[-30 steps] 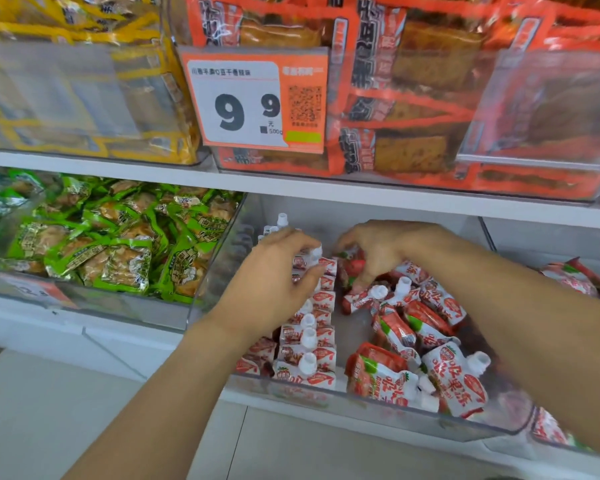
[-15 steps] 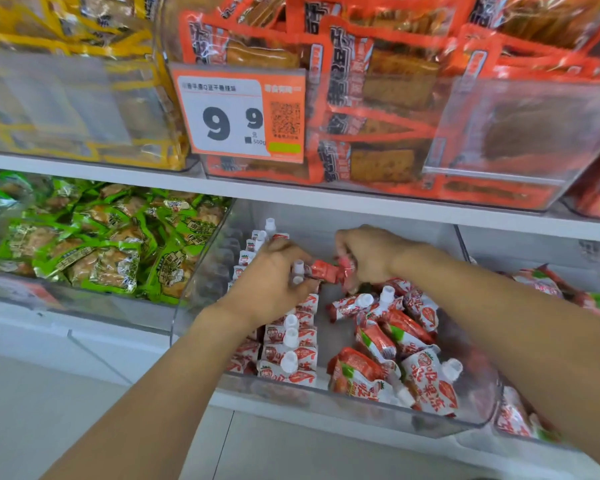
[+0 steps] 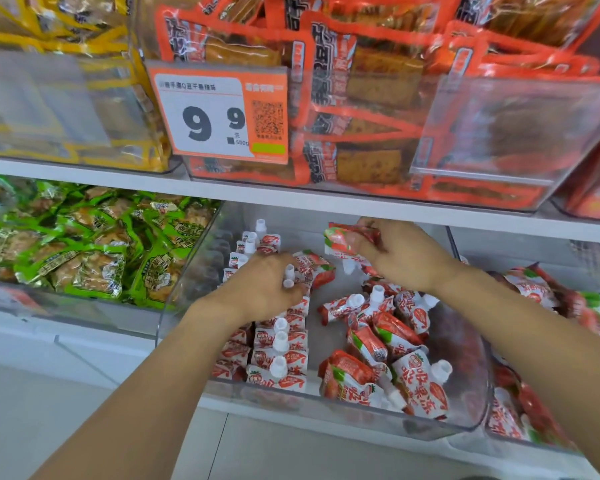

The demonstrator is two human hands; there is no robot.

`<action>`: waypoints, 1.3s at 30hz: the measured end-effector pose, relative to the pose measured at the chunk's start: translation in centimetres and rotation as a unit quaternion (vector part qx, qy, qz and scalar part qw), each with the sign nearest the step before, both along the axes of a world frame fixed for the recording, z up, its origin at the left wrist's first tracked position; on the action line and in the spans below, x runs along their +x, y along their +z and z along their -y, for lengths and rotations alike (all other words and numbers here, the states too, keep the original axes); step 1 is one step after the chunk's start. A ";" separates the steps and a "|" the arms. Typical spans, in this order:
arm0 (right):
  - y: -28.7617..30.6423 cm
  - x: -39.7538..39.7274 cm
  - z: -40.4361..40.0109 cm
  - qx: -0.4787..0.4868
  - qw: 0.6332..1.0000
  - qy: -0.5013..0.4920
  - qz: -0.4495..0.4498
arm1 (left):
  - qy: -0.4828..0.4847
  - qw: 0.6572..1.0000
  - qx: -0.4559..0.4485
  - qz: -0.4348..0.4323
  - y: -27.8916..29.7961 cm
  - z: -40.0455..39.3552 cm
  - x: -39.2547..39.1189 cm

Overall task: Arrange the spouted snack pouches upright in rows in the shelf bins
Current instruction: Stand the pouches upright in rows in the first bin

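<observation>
We've got our right hand (image 3: 400, 256) pinching one pouch (image 3: 343, 239) up over the clear bin (image 3: 326, 408) w/ its spout down, left hand (image 3: 269, 284) fingers curled on upright pouches (image 3: 300, 271) in the row.

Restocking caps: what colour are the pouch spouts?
White, seen in the head view on the pouch spouts.

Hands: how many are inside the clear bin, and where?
2. The left hand grips a pouch by the upright row, left side; the right hand holds another pouch raised at the back.
</observation>
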State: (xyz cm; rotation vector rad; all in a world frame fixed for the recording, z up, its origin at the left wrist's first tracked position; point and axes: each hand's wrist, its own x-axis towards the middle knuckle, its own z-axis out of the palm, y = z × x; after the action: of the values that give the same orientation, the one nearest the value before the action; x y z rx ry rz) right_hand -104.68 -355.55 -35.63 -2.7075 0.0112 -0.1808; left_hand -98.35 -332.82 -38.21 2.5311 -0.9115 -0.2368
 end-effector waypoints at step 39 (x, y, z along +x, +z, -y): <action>-4.7 7.5 -2.5 0.214 0.965 0.094 -0.116 | 0.225 0.931 -0.274 0.087 4.1 -7.7 -1.1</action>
State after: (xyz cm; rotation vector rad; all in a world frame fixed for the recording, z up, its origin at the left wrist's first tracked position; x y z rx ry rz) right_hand -97.14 -353.03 -40.34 -2.2651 -0.1221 0.1779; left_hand -99.49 -325.16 -34.13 2.1628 -0.3549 0.3455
